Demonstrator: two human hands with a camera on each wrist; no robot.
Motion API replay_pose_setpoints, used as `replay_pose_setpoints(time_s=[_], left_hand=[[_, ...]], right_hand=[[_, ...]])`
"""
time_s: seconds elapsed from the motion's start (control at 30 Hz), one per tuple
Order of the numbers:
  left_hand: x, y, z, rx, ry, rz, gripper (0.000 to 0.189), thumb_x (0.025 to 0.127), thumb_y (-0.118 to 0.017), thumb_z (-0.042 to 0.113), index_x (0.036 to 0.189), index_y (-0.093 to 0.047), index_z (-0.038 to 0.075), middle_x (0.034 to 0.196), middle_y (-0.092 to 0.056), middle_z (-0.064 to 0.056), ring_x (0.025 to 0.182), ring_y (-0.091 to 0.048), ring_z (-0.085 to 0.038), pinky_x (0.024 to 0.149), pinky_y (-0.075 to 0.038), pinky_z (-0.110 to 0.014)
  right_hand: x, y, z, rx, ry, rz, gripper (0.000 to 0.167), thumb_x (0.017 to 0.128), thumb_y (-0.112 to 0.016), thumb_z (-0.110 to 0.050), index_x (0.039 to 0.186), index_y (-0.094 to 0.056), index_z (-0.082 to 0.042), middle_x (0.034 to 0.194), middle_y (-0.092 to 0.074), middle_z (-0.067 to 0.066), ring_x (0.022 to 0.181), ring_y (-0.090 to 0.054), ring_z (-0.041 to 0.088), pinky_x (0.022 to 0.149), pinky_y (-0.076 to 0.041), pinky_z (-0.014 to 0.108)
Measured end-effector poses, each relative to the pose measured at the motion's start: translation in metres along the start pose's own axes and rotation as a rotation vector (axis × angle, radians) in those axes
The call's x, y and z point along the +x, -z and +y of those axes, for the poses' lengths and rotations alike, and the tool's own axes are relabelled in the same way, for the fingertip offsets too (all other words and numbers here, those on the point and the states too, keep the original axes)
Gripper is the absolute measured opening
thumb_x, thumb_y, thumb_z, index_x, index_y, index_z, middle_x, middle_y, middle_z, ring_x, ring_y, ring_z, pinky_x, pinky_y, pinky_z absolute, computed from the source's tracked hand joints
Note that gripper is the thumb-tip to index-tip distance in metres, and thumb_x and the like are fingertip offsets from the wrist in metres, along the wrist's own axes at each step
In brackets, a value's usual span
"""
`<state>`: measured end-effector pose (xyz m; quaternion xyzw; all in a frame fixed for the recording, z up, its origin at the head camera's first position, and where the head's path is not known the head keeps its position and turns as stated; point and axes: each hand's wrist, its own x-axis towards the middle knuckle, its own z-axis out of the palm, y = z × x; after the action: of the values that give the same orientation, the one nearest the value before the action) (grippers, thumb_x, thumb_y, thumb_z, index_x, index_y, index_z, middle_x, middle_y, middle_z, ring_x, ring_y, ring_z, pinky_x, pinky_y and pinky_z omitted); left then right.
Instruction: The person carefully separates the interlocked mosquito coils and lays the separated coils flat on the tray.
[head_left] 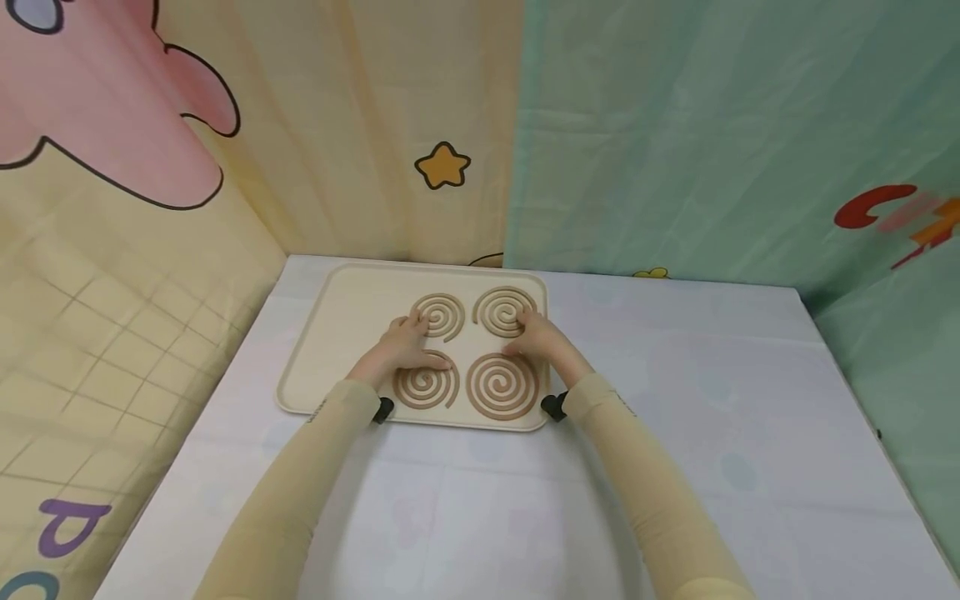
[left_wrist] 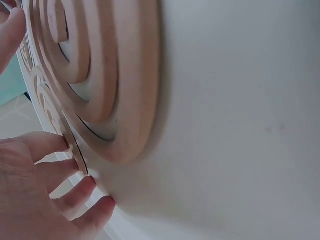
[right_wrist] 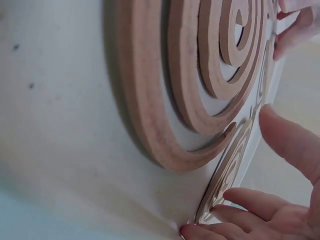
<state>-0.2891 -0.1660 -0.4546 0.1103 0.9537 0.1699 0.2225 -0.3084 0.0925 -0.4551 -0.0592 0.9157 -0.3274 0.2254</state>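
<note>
Several spiral mosquito coils lie flat in two rows on a cream tray. My left hand has its fingers spread at the paler back left coil, while its thumb reaches over the browner front left coil. On the other side, my right hand lays its fingertips at the edge of the pale back right coil. Its thumb points at the top edge of the front right coil. In both wrist views, the fingers are extended around the far coils, low over the tray.
The tray's left part shows bare surface. Under it is a white table with a faint pattern, bounded at the back by printed cloth curtains. Black wrist straps sit close to the tray's front edge.
</note>
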Motion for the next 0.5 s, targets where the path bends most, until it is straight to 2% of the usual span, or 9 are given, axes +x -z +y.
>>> replay_pose_setpoints(time_s=[0.1,0.17,0.27,0.33,0.4,0.5], left_hand=[[0.001,0.001,-0.002,-0.027,0.008,0.011,0.108,0.085,-0.068,0.058,0.156,-0.012,0.000,0.163,0.001,-0.024,0.147,-0.008,-0.051,0.115,-0.021,-0.066],[0.002,0.002,-0.003,-0.068,0.012,0.022,0.103,0.087,-0.066,0.057,0.156,-0.014,0.001,0.163,0.000,-0.024,0.147,-0.008,-0.051,0.115,-0.020,-0.067],[0.003,0.004,-0.005,-0.206,0.021,0.068,0.092,0.091,-0.064,0.051,0.156,-0.021,0.002,0.162,-0.014,-0.025,0.147,-0.012,-0.049,0.117,-0.019,-0.065],[0.003,0.006,-0.007,-0.313,0.020,0.110,0.084,0.094,-0.062,0.047,0.154,-0.025,0.002,0.157,-0.027,-0.026,0.145,-0.022,-0.046,0.117,-0.023,-0.061],[0.004,0.008,-0.009,-0.405,0.011,0.149,0.076,0.097,-0.059,0.042,0.153,-0.029,0.001,0.153,-0.035,-0.026,0.143,-0.028,-0.044,0.118,-0.025,-0.057],[0.003,0.015,-0.014,-0.511,0.028,0.183,0.066,0.100,-0.053,0.041,0.151,-0.035,0.003,0.153,-0.036,-0.025,0.143,-0.032,-0.042,0.118,-0.026,-0.056]], right_hand=[[-0.002,0.002,-0.002,-0.007,0.023,-0.005,0.086,0.089,-0.071,-0.025,0.154,-0.023,0.002,0.161,-0.018,0.025,0.149,-0.017,0.040,0.122,-0.020,0.048],[-0.004,0.004,-0.002,0.013,0.045,-0.007,0.078,0.090,-0.069,-0.026,0.151,-0.030,0.003,0.157,-0.027,0.026,0.146,-0.026,0.040,0.120,-0.026,0.049],[-0.008,0.013,-0.002,0.118,0.045,0.002,0.071,0.093,-0.065,-0.025,0.150,-0.033,0.002,0.155,-0.032,0.026,0.144,-0.030,0.041,0.118,-0.029,0.051],[-0.013,0.023,-0.001,0.216,0.022,0.020,0.065,0.094,-0.062,-0.025,0.149,-0.037,0.000,0.154,-0.036,0.025,0.143,-0.032,0.041,0.117,-0.029,0.053],[-0.018,0.035,0.000,0.307,-0.012,0.046,0.063,0.097,-0.059,-0.025,0.151,-0.035,-0.003,0.157,-0.032,0.021,0.147,-0.027,0.038,0.120,-0.024,0.053],[-0.025,0.054,0.006,0.389,-0.036,0.096,0.056,0.100,-0.054,-0.025,0.150,-0.039,-0.006,0.156,-0.036,0.017,0.145,-0.032,0.034,0.120,-0.027,0.050]])
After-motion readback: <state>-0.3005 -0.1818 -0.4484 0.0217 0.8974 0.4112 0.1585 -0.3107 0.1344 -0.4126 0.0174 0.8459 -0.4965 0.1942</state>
